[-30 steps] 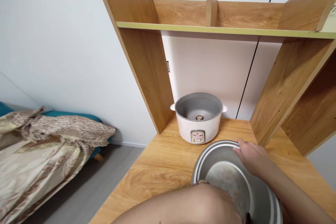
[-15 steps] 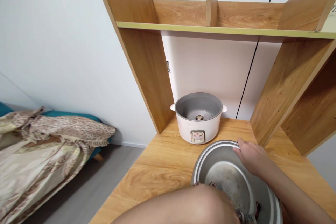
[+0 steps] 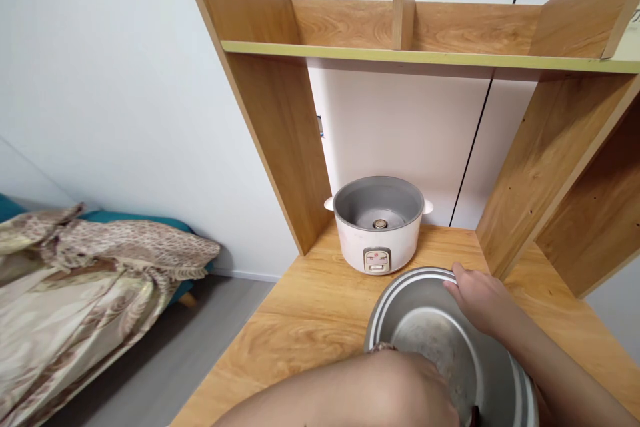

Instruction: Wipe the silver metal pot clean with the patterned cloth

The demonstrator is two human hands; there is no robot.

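Observation:
A grey metal inner pot (image 3: 463,340) with a pale stepped rim is tilted at the lower right, its open inside facing me. My right hand (image 3: 477,297) grips the far rim, thumb inside the edge. Over the pot's near side, my left hand (image 3: 400,383) presses into the inside with its back toward me. A small patterned bit of cloth (image 3: 384,347) shows beside that hand, and a dark red bit pokes out below. The left fingers are hidden. Behind the pot, a white rice cooker body (image 3: 379,243) stands upright, open, its heating plate bare.
Wooden side panels (image 3: 273,140) and an overhead shelf (image 3: 400,57) frame the wooden desk top (image 3: 305,320). A white wall lies behind. At the left, a patterned blanket (image 3: 100,280) drapes a teal sofa above a grey floor (image 3: 200,340).
My left hand has shifted slightly inside the pot, and less of the patterned cloth shows around it. My right hand, the pot and the rice cooker body stay put.

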